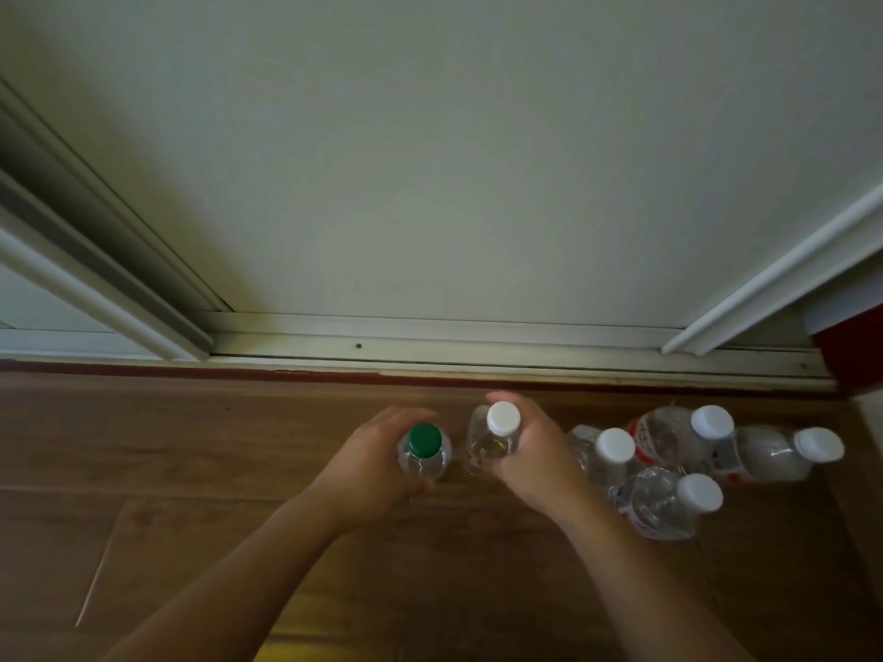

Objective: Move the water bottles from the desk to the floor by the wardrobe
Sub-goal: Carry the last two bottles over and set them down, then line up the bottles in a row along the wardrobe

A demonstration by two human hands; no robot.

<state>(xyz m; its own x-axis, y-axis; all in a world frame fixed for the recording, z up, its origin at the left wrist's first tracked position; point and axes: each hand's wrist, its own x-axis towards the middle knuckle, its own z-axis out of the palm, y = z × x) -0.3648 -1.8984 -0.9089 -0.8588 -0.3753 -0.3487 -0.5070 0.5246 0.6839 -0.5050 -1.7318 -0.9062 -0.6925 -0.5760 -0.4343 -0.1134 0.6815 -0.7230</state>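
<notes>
Wood floor (pixel 191 470) before the wardrobe (pixel 454 160), seen from above. At centre, the left hand (pixel 368 465) gripped the green-cap bottle (pixel 423 446), its fingers curled round the shoulder. The right hand (pixel 540 465) gripped a white-cap bottle (pixel 499 422) in the same way. Both bottles were upright, side by side and slightly apart, near the door track (pixel 430 336). Whether their bases had met the floor could not be told. Just right of the right hand, a cluster (pixel 659 499) of four white-cap bottles stood on the floor, packed close, with some apparently touching.

Progress, as judged: four bottles were already delivered and two were at the point of being set down, so both hands had yet to let go. The desk lay out of view, so whether more bottles waited there could not be told.

Count: bottles, six; green caps, one; white caps, five; bottles in hand, two; bottles standing free, four; hands, two.
</notes>
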